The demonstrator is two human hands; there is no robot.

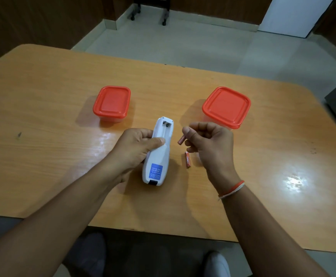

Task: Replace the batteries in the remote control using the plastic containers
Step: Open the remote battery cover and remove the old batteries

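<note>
White plastic remote control (156,154) lies face down in the left hand (137,146), whose grip is wrapped around its middle with the thumb pressed across the back. A blue label sits near the end closest to the person. At the far end the battery bay is uncovered, and both slots look empty; no cover is visible.

Just right of the remote, the right hand (209,140) hovers above the surface, its grip pinching one small orange battery (181,139) between thumb and forefinger, tilted with its lower end toward the bay. A thread bracelet (232,189) circles that wrist. A second orange battery (187,159) rests loose on the wooden surface (53,108), under the right hand and apart from the remote.

Farther back stand two clear plastic containers, both shut with red lids: a smaller one (112,103) to the left and a larger one (226,106) to the right, well apart.

Whether the held battery is going in or has come out cannot be told. If it is going in, the step likely goes best by keeping the remote steady, checking the polarity marks, seating the flat end against the spring first, then pressing the other end down.
</note>
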